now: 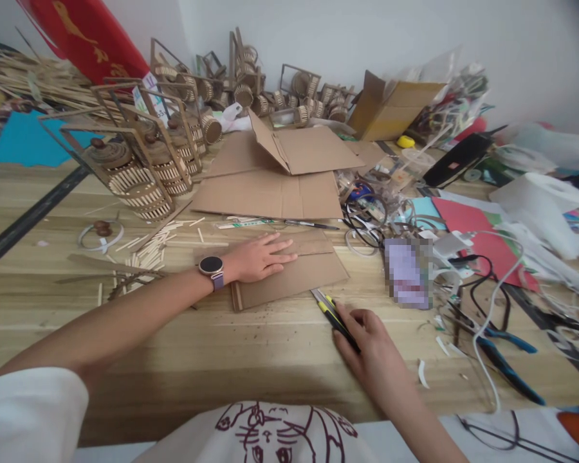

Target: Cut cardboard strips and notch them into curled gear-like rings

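My left hand (259, 258), with a watch on its wrist, lies flat with fingers stretched out on a brown cardboard piece (299, 273) in the middle of the wooden table (222, 347). Fingers of my right hand (367, 347) are wrapped round a yellow-and-black utility knife (329, 310). The knife's blade tip touches the cardboard's lower right edge.
Larger flattened cardboard sheets (275, 193) lie behind, with a pen (311, 224) along their front edge. Woven bamboo lantern frames (139, 170) stand at the left, loose sticks (147, 251) beside them. Blue-handled pliers (509, 360), cables and coloured paper (482, 238) crowd the right. An open box (390, 109) is at the back.
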The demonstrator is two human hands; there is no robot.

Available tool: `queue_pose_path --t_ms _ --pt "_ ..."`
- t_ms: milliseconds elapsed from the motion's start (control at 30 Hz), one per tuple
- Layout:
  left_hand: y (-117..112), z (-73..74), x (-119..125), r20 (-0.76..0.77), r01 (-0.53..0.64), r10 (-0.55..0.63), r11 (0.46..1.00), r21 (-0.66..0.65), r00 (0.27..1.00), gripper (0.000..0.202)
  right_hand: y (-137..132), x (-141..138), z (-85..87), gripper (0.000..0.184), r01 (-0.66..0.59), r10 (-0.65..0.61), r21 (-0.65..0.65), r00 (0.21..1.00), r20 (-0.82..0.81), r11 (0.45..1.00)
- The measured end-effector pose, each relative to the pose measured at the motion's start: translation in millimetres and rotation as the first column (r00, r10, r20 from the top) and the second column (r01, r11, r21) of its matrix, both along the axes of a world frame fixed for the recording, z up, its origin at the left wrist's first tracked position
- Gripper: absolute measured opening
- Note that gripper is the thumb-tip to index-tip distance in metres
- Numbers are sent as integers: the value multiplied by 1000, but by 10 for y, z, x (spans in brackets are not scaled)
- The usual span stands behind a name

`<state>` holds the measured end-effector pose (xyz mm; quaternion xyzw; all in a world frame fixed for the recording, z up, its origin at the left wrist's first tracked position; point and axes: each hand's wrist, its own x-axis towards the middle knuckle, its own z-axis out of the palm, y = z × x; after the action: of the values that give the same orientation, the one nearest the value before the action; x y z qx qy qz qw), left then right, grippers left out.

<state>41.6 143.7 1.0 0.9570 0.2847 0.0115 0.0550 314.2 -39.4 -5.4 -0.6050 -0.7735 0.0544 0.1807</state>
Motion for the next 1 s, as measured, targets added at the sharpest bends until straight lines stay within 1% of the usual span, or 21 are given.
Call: queue_pose_path --t_ms 233,367,533,767,900,1000 --pt "-1 9 -2 4 7 -7 1000 5 1000 46 -71 -115 29 43 -53 53 -7 998 -16 999" --pt "-1 17 1 -3 3 -3 1000 -8 1000 47 -60 -202 50 44 -41 40 -33 999 -34 999" --pt "8 -8 -6 35 9 -8 1000 -11 999 47 -19 -257 43 43 -20 19 -42 999 -29 999" --pt "-2 11 8 6 -25 25 1000 -12 1000 47 -78 -293 42 45 -51 48 -41 996 -69 998" --pt "-11 18 6 5 -31 31 999 8 1000 47 -45 -351 62 45 -55 53 -36 997 -49 998" --pt "-30 11 13 13 -57 56 998 16 998 47 2 -341 88 45 -64 62 -38 997 -50 997"
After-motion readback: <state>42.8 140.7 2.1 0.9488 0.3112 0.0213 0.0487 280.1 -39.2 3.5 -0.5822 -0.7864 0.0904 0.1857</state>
